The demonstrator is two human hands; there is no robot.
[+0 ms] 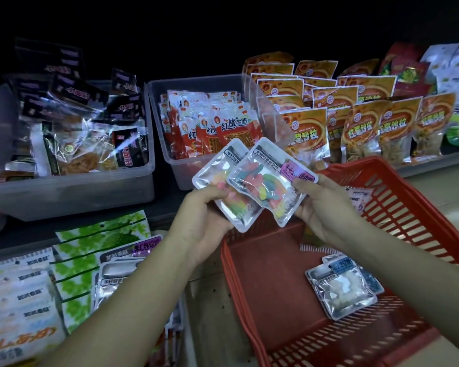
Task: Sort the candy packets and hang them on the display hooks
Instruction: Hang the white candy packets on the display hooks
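Above the far left corner of the red basket [398,197], two candy packets were held fanned out. The front packet [265,181] overlapped the back packet [217,176]. The left hand [204,215] had its grip closed on the back packet's lower edge, thumb on top. The right hand [321,207] pinched the front packet's right edge, just below its purple label.

Both forearms crossed the basket's near rim, and much of its slatted floor showed beneath them. Beyond the basket's far left corner, a clear bin [170,160] stood with its front wall near the held packets. A second bin [77,192] of dark packets sat further left.

Each held packet was a silver pouch with a clear window showing bright gummy strips in pink, green, blue and yellow. Their print was too blurred to read. Two more silver packets [339,295] lay overlapping on the basket's floor toward its right side, one with a blue label.

The red-and-white packets [233,125] in the clear bin read "红烧牛筋". The orange packets [305,131] beyond the basket's far rim read "红薯沙拉". Green-leaf packets [90,247] lay left of the basket.
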